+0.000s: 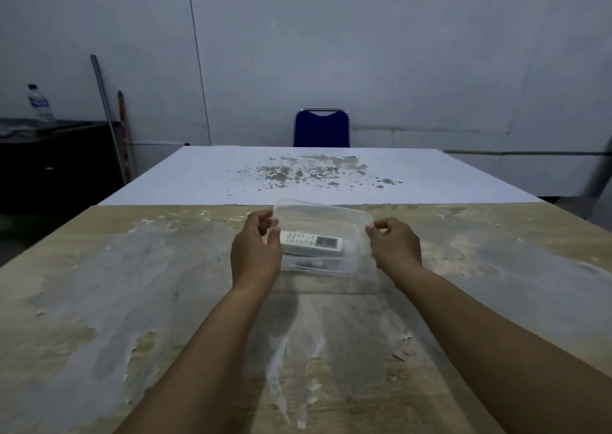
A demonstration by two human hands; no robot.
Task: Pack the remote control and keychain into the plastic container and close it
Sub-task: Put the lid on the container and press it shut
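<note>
A clear plastic container (344, 269) sits on the worn wooden table. Inside it lies a white remote control (311, 243) with a small screen. Below the remote a dark, thin shape (306, 263) shows through the plastic; I cannot tell whether it is the keychain. A clear lid (323, 215) hovers tilted over the container. My left hand (256, 251) pinches the lid's left edge. My right hand (394, 246) pinches its right edge. The lid's far side stands higher than its near side.
A white table (314, 175) with flaked stains adjoins the far edge of the wooden table (132, 301). A blue chair (321, 129) stands behind it. At the left, a dark cabinet (56, 162) bears a water bottle (39, 104); poles lean beside it.
</note>
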